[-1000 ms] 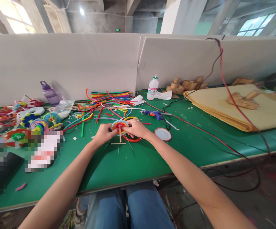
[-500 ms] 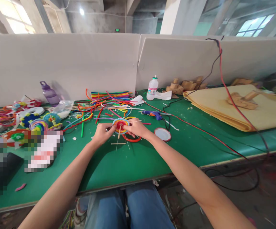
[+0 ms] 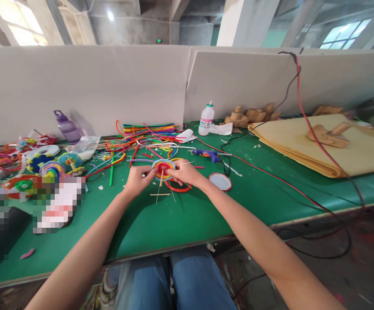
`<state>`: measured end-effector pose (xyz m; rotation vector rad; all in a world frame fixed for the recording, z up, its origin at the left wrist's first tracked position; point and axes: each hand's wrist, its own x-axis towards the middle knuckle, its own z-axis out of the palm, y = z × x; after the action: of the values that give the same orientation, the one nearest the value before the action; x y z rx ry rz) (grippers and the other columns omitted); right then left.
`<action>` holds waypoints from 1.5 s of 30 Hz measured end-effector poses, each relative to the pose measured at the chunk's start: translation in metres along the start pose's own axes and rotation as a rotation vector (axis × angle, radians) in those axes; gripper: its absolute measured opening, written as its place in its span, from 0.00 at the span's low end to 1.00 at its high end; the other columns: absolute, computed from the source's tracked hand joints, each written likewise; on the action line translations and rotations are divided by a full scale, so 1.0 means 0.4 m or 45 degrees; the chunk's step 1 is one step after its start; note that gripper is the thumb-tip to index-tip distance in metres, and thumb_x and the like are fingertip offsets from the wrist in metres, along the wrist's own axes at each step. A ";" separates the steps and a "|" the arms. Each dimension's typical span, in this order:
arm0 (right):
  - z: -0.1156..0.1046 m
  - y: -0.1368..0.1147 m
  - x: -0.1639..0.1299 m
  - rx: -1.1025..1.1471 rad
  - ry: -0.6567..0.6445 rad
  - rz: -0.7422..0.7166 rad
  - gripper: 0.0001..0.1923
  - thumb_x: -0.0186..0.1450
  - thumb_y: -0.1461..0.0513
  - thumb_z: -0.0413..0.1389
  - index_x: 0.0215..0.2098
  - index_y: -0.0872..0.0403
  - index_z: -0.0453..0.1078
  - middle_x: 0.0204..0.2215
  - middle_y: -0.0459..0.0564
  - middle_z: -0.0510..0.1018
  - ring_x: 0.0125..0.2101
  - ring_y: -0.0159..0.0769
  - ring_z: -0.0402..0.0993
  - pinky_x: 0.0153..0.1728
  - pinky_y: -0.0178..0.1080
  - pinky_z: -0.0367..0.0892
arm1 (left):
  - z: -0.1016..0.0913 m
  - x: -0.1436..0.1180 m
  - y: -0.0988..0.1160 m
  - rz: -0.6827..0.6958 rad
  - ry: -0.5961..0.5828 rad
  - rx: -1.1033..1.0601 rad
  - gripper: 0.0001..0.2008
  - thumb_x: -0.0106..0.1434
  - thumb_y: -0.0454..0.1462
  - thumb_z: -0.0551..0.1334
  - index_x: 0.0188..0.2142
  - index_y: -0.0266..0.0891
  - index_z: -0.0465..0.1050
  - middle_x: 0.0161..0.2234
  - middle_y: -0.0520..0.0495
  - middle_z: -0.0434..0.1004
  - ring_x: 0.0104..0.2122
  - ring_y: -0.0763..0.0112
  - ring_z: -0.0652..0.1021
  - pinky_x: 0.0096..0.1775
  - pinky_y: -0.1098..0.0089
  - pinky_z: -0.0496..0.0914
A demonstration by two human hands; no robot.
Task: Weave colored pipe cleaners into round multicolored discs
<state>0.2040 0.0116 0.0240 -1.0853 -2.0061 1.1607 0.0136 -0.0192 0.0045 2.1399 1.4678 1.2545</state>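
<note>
Both my hands hold a round spiral disc (image 3: 162,167) of coiled pipe cleaners, red at the centre with yellow and blue rings, just above the green table (image 3: 161,219). A thin wooden stick (image 3: 161,177) hangs down from its middle. My left hand (image 3: 137,179) pinches the disc's left edge. The right edge is gripped by my right hand (image 3: 185,173). Under the right hand lies a red ring (image 3: 177,188), and a short stick (image 3: 160,194) rests on the table below.
Loose coloured pipe cleaners (image 3: 148,131) are spread behind the disc. A blue glue gun (image 3: 206,153), a round lid (image 3: 220,181) and a white bottle (image 3: 207,119) lie to the right; red and black cables cross there. Finished craft pieces (image 3: 49,165) and a purple bottle (image 3: 65,126) sit left.
The disc has been raised slightly and tilted, so the stick now hangs at a slant. Both hands shifted a little up with it.
</note>
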 end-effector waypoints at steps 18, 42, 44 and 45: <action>-0.006 0.020 0.011 0.105 0.221 -0.288 0.13 0.59 0.56 0.58 0.21 0.55 0.69 0.13 0.40 0.66 0.13 0.26 0.61 0.19 0.33 0.57 | 0.000 0.003 -0.014 -0.134 -0.084 -0.233 0.25 0.60 0.51 0.57 0.15 0.39 0.53 0.15 0.56 0.50 0.19 0.78 0.54 0.24 0.71 0.48; -0.041 0.035 0.037 0.852 0.252 -0.329 0.13 0.54 0.55 0.65 0.38 0.47 0.79 0.39 0.47 0.82 0.43 0.40 0.77 0.47 0.46 0.68 | -0.002 0.019 -0.021 -0.519 -0.159 -1.185 0.17 0.54 0.49 0.67 0.28 0.35 0.76 0.25 0.48 0.76 0.24 0.74 0.74 0.31 0.71 0.69; -0.040 0.030 0.032 0.768 0.281 -0.395 0.12 0.56 0.56 0.63 0.39 0.45 0.79 0.44 0.46 0.81 0.48 0.41 0.75 0.53 0.47 0.65 | -0.005 0.021 -0.026 -0.555 -0.091 -1.225 0.17 0.53 0.48 0.67 0.33 0.36 0.76 0.26 0.48 0.78 0.24 0.74 0.75 0.33 0.70 0.70; -0.040 0.028 0.029 0.708 0.284 -0.421 0.12 0.57 0.56 0.63 0.40 0.44 0.79 0.45 0.46 0.80 0.50 0.41 0.73 0.55 0.48 0.63 | -0.007 0.022 -0.029 -0.570 -0.063 -1.252 0.18 0.53 0.48 0.68 0.34 0.36 0.76 0.27 0.48 0.78 0.25 0.74 0.75 0.33 0.71 0.70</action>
<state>0.2148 0.0315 0.0224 -0.5487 -1.4855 1.2468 0.0052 -0.0072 0.0034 1.1155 0.9075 1.3238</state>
